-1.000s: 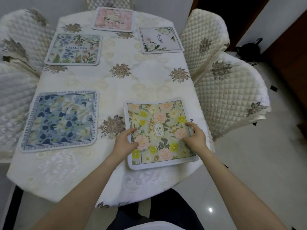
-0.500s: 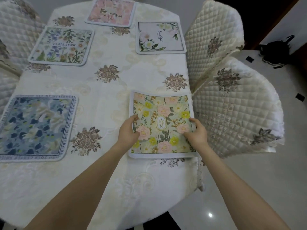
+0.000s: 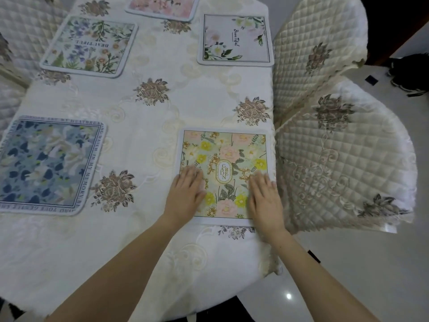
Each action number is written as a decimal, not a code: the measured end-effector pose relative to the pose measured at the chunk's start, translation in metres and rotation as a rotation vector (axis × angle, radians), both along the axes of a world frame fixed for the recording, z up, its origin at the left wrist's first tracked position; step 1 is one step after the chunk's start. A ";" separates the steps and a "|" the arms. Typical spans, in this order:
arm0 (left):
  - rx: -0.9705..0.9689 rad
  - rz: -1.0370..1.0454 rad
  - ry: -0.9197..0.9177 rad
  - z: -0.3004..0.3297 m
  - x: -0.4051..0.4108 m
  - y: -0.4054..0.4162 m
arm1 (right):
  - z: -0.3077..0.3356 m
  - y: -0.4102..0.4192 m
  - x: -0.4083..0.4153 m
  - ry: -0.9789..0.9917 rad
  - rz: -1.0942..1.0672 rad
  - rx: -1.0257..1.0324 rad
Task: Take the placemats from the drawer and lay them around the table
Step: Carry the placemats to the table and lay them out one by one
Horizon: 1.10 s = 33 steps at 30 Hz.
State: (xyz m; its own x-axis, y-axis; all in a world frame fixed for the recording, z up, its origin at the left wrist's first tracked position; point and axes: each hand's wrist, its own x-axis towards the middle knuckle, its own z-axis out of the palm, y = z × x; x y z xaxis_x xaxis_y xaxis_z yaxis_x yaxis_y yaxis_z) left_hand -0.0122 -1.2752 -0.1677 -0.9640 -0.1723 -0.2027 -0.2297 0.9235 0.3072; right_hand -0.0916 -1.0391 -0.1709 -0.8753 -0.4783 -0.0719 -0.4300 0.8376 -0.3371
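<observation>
A green placemat with pink and yellow flowers and the word GARDEN [image 3: 228,156] lies flat near the table's right edge. My left hand [image 3: 185,194] presses flat on its left side, fingers straight. My right hand [image 3: 264,198] lies flat on its right side. Several other placemats lie around the table [image 3: 185,96]: a blue floral one [image 3: 46,163] at the left, a pale one with purple flowers [image 3: 90,46] at the far left, a pink one [image 3: 162,6] at the far end, cut by the frame, and a white one with leaves [image 3: 235,40] at the far right.
A cream embroidered cloth covers the table. Quilted cream chairs stand close on the right: one [image 3: 343,159] beside the green mat, another [image 3: 318,38] farther back. More quilted chairs [image 3: 21,26] line the left side. A dark bag [image 3: 411,70] sits on the floor at right.
The green mat has slid away from the near edge toward the table's right side. Both hands went from pinching its edges to lying flat on top of it.
</observation>
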 end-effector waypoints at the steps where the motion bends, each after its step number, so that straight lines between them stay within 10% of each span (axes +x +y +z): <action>1: -0.033 -0.034 -0.011 -0.006 0.002 0.003 | -0.004 0.000 0.001 -0.016 0.038 0.009; 19: -0.142 -0.005 0.051 -0.007 -0.124 0.008 | -0.002 -0.132 -0.094 -0.059 0.052 -0.151; 33: -0.099 0.000 0.178 -0.032 -0.086 -0.052 | -0.023 -0.047 -0.123 0.004 -0.040 0.050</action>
State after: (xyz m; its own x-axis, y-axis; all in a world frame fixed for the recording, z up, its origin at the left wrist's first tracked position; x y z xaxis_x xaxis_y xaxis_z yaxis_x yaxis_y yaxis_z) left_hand -0.0984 -1.3268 -0.1999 -0.9831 -0.1830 -0.0110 -0.1799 0.9512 0.2506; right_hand -0.2149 -1.0859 -0.1940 -0.8940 -0.4387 -0.0914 -0.3970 0.8700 -0.2923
